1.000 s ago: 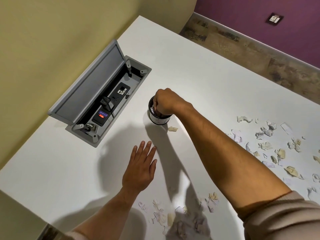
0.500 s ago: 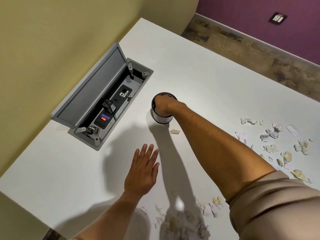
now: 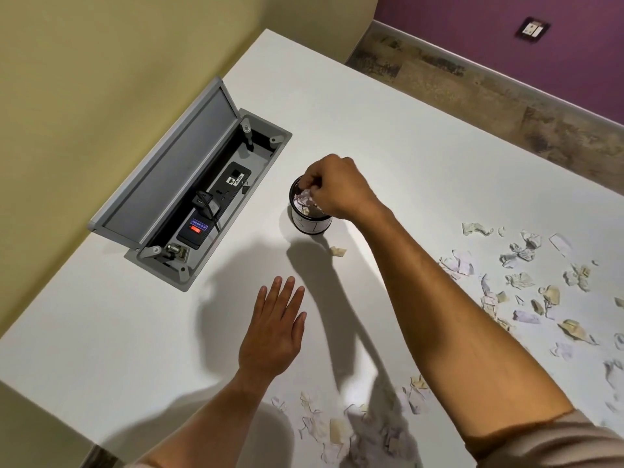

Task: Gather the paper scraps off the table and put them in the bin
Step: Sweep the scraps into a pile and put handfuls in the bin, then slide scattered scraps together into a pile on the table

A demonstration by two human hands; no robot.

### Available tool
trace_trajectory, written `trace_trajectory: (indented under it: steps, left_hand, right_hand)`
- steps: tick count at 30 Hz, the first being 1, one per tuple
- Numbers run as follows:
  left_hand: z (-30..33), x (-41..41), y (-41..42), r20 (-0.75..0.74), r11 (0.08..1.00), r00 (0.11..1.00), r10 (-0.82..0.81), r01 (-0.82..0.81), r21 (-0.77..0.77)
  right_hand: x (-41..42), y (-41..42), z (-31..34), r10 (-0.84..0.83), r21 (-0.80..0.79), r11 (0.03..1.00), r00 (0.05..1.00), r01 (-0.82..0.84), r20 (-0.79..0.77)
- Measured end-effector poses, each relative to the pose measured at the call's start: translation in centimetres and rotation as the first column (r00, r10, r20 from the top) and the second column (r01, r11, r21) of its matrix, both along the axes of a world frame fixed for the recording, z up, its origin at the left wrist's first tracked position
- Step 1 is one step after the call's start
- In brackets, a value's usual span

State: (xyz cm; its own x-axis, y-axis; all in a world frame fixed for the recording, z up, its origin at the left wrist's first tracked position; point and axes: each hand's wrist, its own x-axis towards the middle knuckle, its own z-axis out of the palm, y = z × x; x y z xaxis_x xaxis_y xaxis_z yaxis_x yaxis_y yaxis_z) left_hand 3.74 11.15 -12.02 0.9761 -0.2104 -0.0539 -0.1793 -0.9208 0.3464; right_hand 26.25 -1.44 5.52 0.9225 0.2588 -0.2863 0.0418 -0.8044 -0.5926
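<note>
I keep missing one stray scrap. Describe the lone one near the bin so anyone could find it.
On the white table, find the small round bin under the right hand. The scrap lies just beside its base, toward the person. It is alone there, well apart from both piles.

Bin (image 3: 310, 221) mid-table (image 3: 422, 136); scraps (image 3: 526, 282) right; socket box (image 3: 216, 201) left.

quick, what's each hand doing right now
Left hand: open, flat on the table, holding nothing.
Right hand: fingers curled over the bin; whether it grips scraps cannot be told.
</note>
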Motion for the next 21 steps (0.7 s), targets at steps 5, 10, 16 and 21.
trace_trajectory:
  steps: [5, 10, 16, 21]
  left_hand:
    - [-0.1, -0.1, 0.0, -0.006, 1.0, 1.0, -0.003, 0.003, 0.012]
    - [-0.1, -0.1, 0.0, -0.01, 1.0, 1.0, -0.001, 0.001, 0.012]
    - [-0.2, 0.0, 0.1, 0.002, 1.0, 1.0, -0.007, 0.007, -0.002]
    - [-0.1, -0.1, 0.1, -0.005, 1.0, 1.0, -0.015, 0.015, -0.015]
  right_hand:
    - [-3.6, -3.3, -1.3, -0.404, 0.268, 0.903, 0.877, 0.336, 0.261]
    - [-7.4, -6.0, -7.6, -0.434, 0.159, 0.899, 0.881, 0.409, 0.189]
    - [-10.7, -6.1, -13.1, 0.117, -0.239, 0.969, 0.975, -0.069, 0.19]
    - [-14.1, -6.6, -14.0, 0.229, -0.236, 0.95, 0.969, -0.202, 0.092]
